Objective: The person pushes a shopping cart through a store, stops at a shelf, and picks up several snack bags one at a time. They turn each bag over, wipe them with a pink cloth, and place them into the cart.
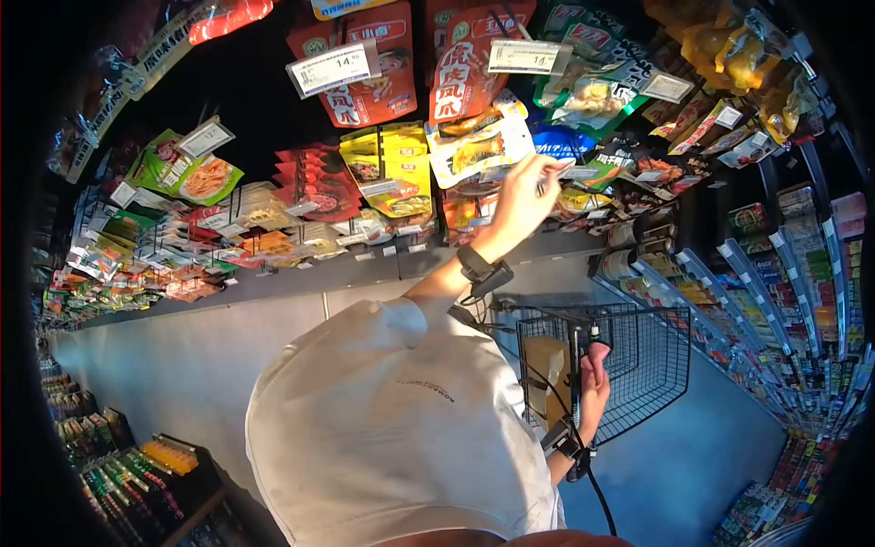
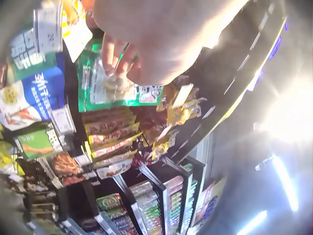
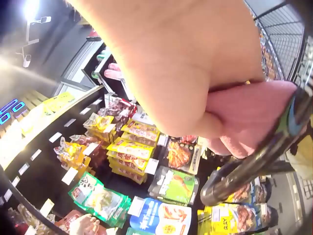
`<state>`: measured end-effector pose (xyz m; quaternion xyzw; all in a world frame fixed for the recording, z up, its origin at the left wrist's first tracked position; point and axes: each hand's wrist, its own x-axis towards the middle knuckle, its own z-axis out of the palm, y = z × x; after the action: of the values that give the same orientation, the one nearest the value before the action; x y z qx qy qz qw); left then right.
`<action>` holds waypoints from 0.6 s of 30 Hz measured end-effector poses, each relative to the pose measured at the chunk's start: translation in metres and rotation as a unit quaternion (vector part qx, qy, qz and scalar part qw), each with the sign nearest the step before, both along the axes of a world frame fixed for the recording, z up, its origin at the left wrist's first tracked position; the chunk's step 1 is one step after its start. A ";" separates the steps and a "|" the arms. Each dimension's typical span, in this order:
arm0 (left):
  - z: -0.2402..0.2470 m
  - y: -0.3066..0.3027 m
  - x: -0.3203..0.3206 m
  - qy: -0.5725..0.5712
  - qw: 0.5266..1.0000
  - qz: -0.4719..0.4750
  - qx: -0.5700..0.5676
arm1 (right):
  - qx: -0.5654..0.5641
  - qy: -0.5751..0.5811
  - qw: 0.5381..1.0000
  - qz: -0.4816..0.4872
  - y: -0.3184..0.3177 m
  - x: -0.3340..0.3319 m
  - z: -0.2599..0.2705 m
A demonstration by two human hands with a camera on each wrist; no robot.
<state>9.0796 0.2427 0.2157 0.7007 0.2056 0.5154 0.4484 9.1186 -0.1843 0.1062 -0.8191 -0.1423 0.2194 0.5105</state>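
Observation:
My left hand is raised at the hanging snack packets, beside a white-and-yellow packet. Seen from the left wrist, loosely bent fingers of this hand overlap a green packet; whether they touch it I cannot tell. Lower down, my right hand is at the black cart handle, gripping a soft pink thing. The right wrist view shows the pink thing bulging out between this hand and the dark handle.
A black wire cart with a brown paper bag stands below the rack. Red packets and yellow packets hang with price tags around the left hand. More shelves line the right, and a low display is at lower left.

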 end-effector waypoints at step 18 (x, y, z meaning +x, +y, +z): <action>-0.061 0.058 -0.007 0.266 0.930 0.118 0.226 | -0.094 -0.117 0.989 0.003 0.020 0.006 -0.042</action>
<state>9.0729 0.3005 0.1550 0.8657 0.2766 0.3919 0.1431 9.1247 -0.1644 0.0640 -0.8829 -0.1822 0.1360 0.4107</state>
